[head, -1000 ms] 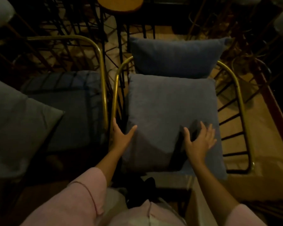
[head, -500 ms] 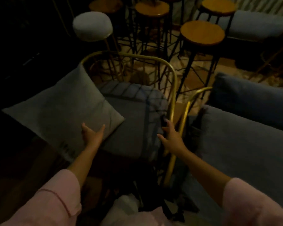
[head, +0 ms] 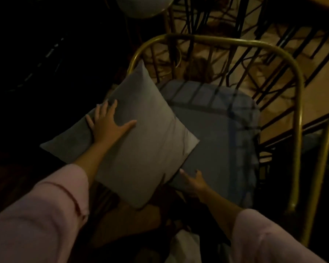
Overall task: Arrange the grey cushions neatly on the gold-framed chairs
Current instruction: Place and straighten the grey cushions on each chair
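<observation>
A loose grey cushion (head: 141,141) lies askew, like a diamond, over the left side of a gold-framed chair (head: 296,88). It overlaps the blue-grey seat cushion (head: 222,133) and hangs past the seat's left and front edges. My left hand (head: 106,124) rests flat on the loose cushion's upper left part, fingers spread. At the cushion's lower right edge my right hand (head: 192,182) reaches in, fingers partly tucked beneath it over the seat cushion. Whether it grips is unclear.
A pale round stool seat (head: 141,6) stands behind the chair, among dark metal stool legs (head: 235,19). A second gold frame (head: 325,149) rises close on the right. The floor to the left is dark.
The view swung from the right chair to the left one. My left hand moved up onto the loose cushion and my right hand left the chair frame for the cushion's lower edge.
</observation>
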`<state>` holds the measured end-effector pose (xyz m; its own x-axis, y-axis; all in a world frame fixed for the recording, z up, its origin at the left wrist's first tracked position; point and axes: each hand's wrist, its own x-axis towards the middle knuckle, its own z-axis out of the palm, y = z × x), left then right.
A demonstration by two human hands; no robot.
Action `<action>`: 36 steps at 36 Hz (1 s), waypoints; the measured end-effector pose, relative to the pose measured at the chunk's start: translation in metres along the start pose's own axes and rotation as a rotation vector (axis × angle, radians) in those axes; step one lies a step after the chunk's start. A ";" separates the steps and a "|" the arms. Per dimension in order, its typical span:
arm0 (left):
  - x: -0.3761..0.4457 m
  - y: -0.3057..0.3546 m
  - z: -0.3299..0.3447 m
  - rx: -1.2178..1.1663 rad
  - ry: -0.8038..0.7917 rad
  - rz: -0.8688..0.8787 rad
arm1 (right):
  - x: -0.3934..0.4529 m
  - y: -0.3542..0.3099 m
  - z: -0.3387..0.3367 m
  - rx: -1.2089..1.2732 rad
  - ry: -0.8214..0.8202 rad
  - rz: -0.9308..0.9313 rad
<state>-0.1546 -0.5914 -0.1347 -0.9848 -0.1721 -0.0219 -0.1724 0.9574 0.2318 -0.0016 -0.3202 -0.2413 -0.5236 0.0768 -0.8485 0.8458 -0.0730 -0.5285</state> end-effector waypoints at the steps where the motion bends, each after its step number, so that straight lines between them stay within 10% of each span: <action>1: 0.009 0.002 0.005 0.041 -0.015 -0.015 | 0.008 0.004 0.009 0.032 -0.001 0.003; 9: 0.073 -0.010 0.038 0.040 -0.100 -0.121 | 0.061 0.013 0.063 0.231 -0.124 0.284; 19: 0.091 -0.014 0.043 0.068 0.029 -0.121 | 0.071 0.006 0.093 0.630 0.015 0.168; 26: 0.070 0.022 0.038 -0.165 -0.045 -0.236 | 0.039 -0.019 0.019 0.537 0.368 -0.233; 36: 0.017 0.072 0.129 -0.744 -0.290 -0.407 | 0.052 -0.067 -0.124 0.179 0.607 -0.332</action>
<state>-0.1863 -0.4951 -0.2441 -0.8335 -0.3034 -0.4618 -0.5520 0.4192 0.7208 -0.0729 -0.1880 -0.2461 -0.5568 0.6595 -0.5050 0.5950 -0.1076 -0.7965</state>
